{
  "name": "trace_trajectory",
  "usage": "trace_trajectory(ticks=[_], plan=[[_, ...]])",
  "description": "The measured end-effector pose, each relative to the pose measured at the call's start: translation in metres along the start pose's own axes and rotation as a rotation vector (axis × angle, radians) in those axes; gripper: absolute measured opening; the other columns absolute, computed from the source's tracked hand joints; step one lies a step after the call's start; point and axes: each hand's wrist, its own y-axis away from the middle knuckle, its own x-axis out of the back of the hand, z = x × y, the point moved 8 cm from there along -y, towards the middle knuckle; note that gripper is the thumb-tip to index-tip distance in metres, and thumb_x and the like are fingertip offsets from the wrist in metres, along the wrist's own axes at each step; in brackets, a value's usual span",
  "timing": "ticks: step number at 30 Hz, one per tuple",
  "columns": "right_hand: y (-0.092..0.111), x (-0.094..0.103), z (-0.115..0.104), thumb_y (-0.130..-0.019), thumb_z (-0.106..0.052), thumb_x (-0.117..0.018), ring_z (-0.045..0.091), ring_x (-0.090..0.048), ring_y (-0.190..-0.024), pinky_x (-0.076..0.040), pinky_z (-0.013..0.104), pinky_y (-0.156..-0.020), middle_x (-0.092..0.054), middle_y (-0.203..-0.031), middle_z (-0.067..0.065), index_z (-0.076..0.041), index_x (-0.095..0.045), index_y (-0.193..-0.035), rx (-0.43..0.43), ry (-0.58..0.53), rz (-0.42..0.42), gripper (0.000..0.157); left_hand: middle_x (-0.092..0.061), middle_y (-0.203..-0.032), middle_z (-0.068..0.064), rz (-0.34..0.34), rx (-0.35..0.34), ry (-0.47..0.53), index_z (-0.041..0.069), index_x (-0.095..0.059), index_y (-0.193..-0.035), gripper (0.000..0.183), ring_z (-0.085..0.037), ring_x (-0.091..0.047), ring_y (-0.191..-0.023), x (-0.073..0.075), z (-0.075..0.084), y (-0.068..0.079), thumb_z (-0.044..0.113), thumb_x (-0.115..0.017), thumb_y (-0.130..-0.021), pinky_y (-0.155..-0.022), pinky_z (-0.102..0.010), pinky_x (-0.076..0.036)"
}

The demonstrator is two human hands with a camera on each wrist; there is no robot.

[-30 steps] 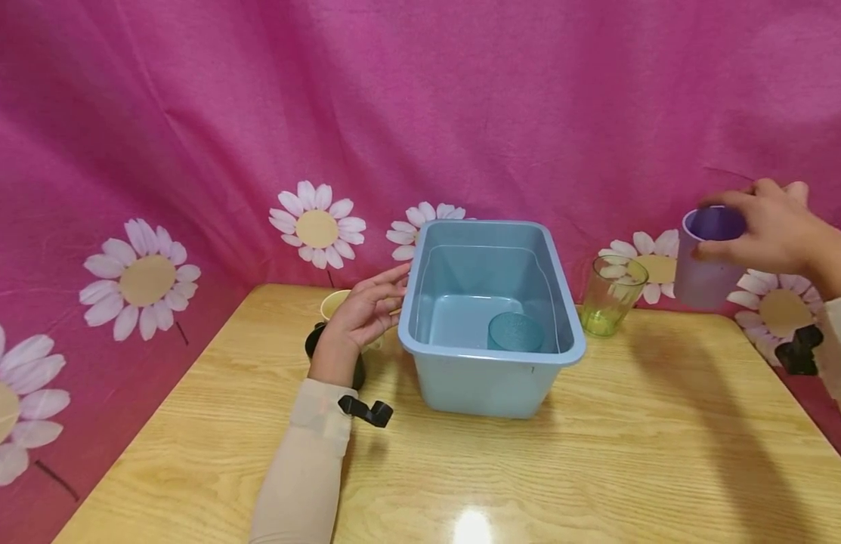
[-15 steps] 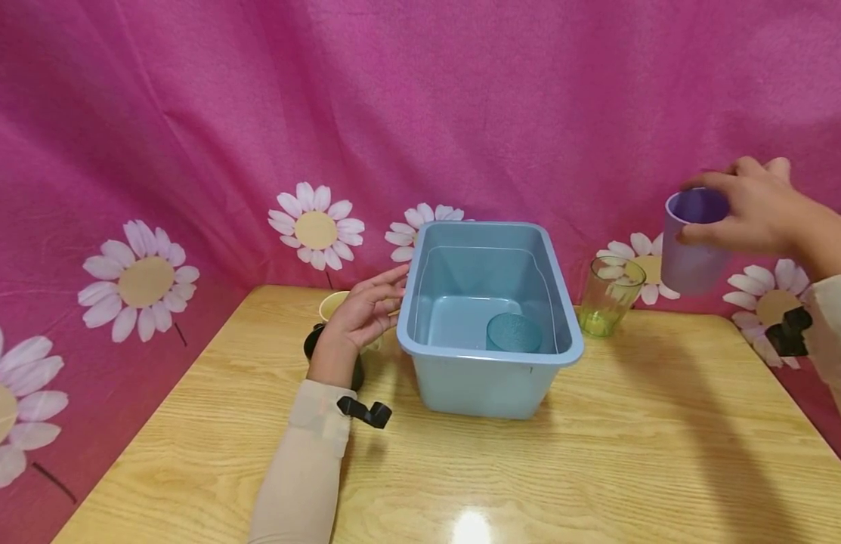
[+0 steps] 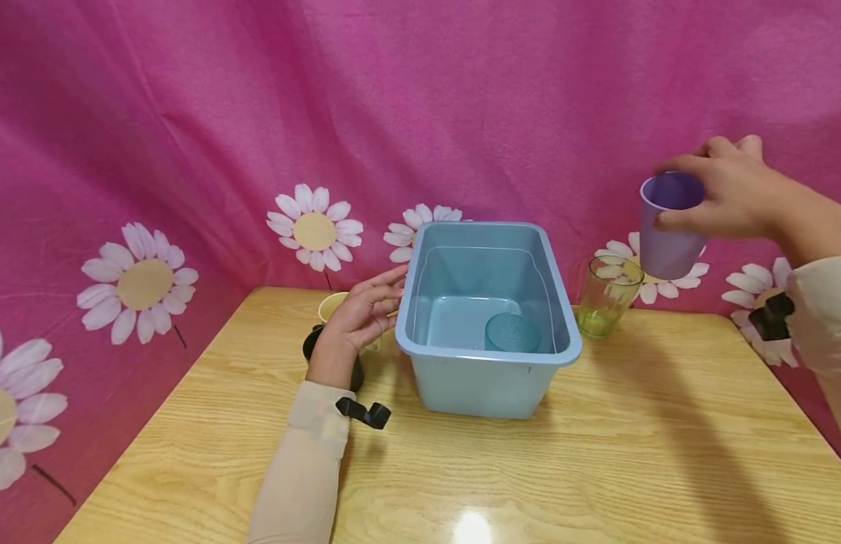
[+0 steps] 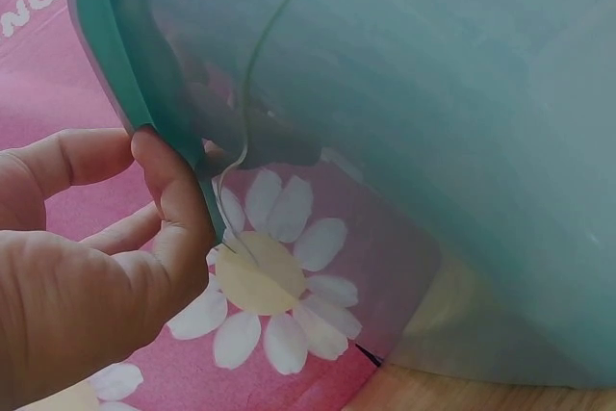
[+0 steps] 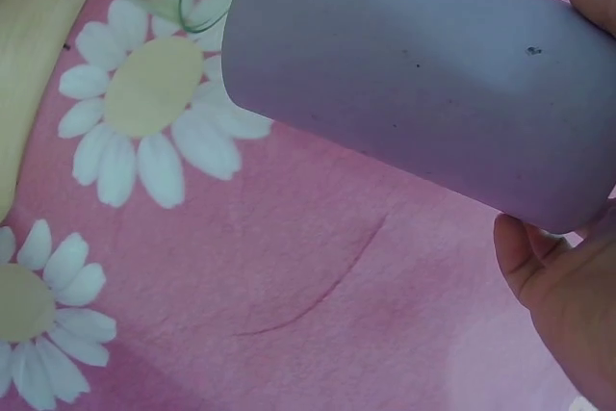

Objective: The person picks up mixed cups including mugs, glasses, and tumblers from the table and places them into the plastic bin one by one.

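Observation:
My right hand [image 3: 740,193] grips a purple plastic cup [image 3: 665,249] near its rim, thumb on the near side, fingers over the far side. The cup is upright, raised above the table, close to the right of a yellow-green clear glass [image 3: 599,311]. In the right wrist view, small dark specks show on the cup [image 5: 404,84]. My left hand [image 3: 355,317] holds the left rim of a blue-grey plastic tub [image 3: 488,385], its fingertips partly hidden by the rim. The left wrist view shows thumb and finger at the rim. Inside the tub is a teal textured glass [image 3: 514,332].
Behind my left wrist stand a pale yellow cup [image 3: 330,304] and a black cup [image 3: 313,344], both partly hidden. The wooden table [image 3: 597,468] ends at a pink flowered cloth [image 3: 529,98] hanging behind. Black mounts are strapped to both sleeves.
My right hand has carried the purple cup leftward and upward, toward the yellow-green glass. My left hand and the tub stay in place.

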Motion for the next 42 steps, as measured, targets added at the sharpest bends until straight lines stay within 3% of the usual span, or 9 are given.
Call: trace_trajectory(ticks=[8, 14, 26, 35, 42], plan=[[-0.009, 0.003, -0.019, -0.077, -0.032, -0.081, 0.05, -0.031, -0.101, -0.022, 0.054, -0.075, -0.046, -0.116, 0.035, -0.003, -0.061, -0.134, 0.002, -0.011, -0.003, 0.067, -0.046, -0.156, -0.015, -0.002, 0.002, -0.009, 0.007, -0.046, -0.154, 0.054, -0.026, -0.062, -0.115, 0.002, 0.0, 0.0, -0.004, -0.049, -0.101, -0.084, -0.035, -0.058], [-0.017, 0.003, -0.032, -0.079, -0.033, -0.08, 0.049, -0.032, -0.103, -0.025, 0.052, -0.075, -0.046, -0.121, 0.034, -0.004, -0.06, -0.137, 0.009, -0.016, -0.022, 0.068, -0.045, -0.156, -0.017, 0.003, -0.001, 0.01, 0.006, -0.046, -0.154, 0.054, -0.02, -0.066, -0.103, 0.004, 0.001, 0.0, -0.005, -0.048, -0.101, -0.084, -0.035, -0.057], [-0.032, 0.004, -0.06, -0.08, -0.036, -0.077, 0.048, -0.035, -0.106, -0.029, 0.052, -0.074, -0.047, -0.127, 0.032, -0.005, -0.061, -0.136, 0.05, -0.006, -0.023, 0.066, -0.045, -0.156, -0.017, -0.004, -0.005, 0.011, 0.005, -0.046, -0.154, 0.054, -0.021, -0.066, -0.103, 0.005, 0.002, -0.001, -0.006, -0.047, -0.101, -0.084, -0.036, -0.058], [-0.041, 0.001, -0.078, -0.084, -0.04, -0.075, 0.048, -0.032, -0.115, -0.042, 0.058, -0.075, -0.044, -0.131, 0.031, -0.006, -0.057, -0.142, 0.04, -0.026, -0.063, 0.07, -0.044, -0.157, -0.016, -0.005, -0.011, 0.009, 0.005, -0.043, -0.155, 0.056, -0.019, -0.067, -0.103, 0.006, 0.003, -0.001, -0.007, -0.047, -0.101, -0.082, -0.035, -0.058], [-0.045, 0.002, -0.09, -0.081, -0.037, -0.077, 0.046, -0.035, -0.112, -0.032, 0.053, -0.078, -0.048, -0.127, 0.031, -0.006, -0.06, -0.138, 0.085, -0.052, -0.029, 0.068, -0.045, -0.156, -0.017, -0.008, -0.009, 0.012, 0.005, -0.045, -0.154, 0.055, -0.019, -0.067, -0.102, 0.005, 0.003, -0.001, -0.007, -0.048, -0.101, -0.083, -0.035, -0.057]])
